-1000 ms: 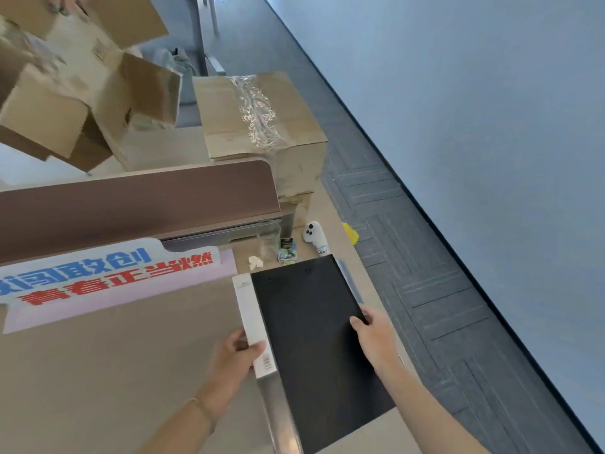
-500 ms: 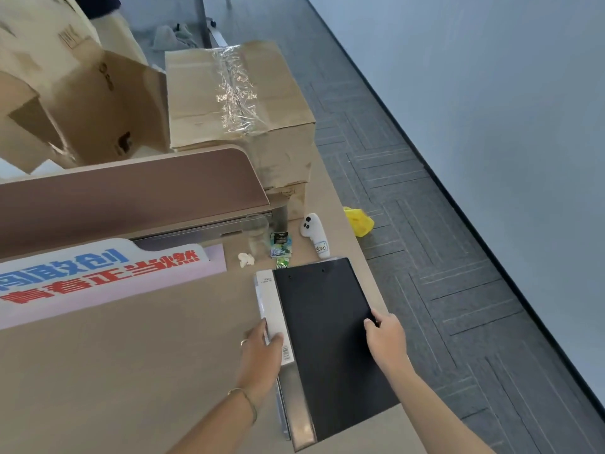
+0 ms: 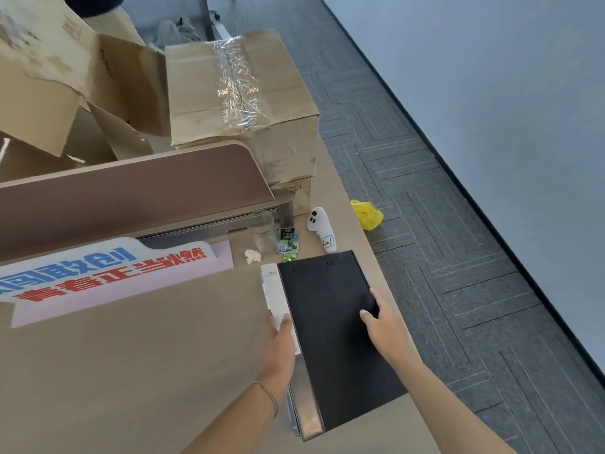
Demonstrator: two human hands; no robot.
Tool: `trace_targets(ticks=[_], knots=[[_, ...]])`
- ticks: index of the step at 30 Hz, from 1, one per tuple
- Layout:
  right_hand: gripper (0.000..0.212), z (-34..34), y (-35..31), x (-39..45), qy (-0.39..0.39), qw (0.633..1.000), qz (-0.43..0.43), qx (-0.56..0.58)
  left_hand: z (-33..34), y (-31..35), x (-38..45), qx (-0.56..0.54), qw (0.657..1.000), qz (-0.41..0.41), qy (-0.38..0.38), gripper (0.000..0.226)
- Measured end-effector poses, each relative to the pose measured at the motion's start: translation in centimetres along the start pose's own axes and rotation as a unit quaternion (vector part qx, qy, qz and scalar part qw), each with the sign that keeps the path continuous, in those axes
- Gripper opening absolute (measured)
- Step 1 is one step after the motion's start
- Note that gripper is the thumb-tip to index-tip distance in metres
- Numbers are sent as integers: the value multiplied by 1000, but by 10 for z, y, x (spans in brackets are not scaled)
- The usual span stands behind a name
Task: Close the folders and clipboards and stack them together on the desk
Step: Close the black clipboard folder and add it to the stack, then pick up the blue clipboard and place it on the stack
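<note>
A closed black folder (image 3: pixel 334 342) lies flat near the right edge of the desk (image 3: pixel 131 371). A white label strip (image 3: pixel 273 290) runs along its left spine, with a shiny metal strip below it. More folder edges peek out under its near left corner (image 3: pixel 293 417). My left hand (image 3: pixel 280 342) rests on the spine side, fingers over the white strip. My right hand (image 3: pixel 381 326) holds the cover's right edge, thumb on top.
Behind the folder stand a glass (image 3: pixel 262 231), a snack packet (image 3: pixel 288 240), a white controller (image 3: pixel 322 232) and a crumpled tissue (image 3: pixel 252 255). A brown divider (image 3: pixel 131 191) and a printed sign (image 3: pixel 91 270) border the back. Cardboard boxes (image 3: pixel 239 93) are beyond. Carpet floor drops off right.
My left hand slid from gripping the spine's edge to lying along it. My right hand stays on the cover's right edge. The open cardboard box at upper left came lower.
</note>
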State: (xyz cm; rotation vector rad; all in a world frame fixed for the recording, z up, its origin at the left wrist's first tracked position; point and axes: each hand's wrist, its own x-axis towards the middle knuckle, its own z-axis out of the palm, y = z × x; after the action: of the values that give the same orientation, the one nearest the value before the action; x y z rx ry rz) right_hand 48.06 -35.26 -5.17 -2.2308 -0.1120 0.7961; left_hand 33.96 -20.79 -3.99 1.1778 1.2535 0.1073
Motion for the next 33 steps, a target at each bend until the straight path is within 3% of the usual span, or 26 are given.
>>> trace_targets(ticks=[5,12,22,33], knots=[[66,8,-10,-8,-12,989,-86,-120,-24,5,2,-21,1000,12,8,59],[66,65,-63,-42,-29,969,-210,-125,-104,1,0,4,998,60,27,55],[72,224,-159,-124,-165,918,-312,-181,-288,7,-30,4,988,93,120,54],[71,404,-239,-230,-231,878,-359,-216,-513,-43,-51,-40,972,96,209,55]])
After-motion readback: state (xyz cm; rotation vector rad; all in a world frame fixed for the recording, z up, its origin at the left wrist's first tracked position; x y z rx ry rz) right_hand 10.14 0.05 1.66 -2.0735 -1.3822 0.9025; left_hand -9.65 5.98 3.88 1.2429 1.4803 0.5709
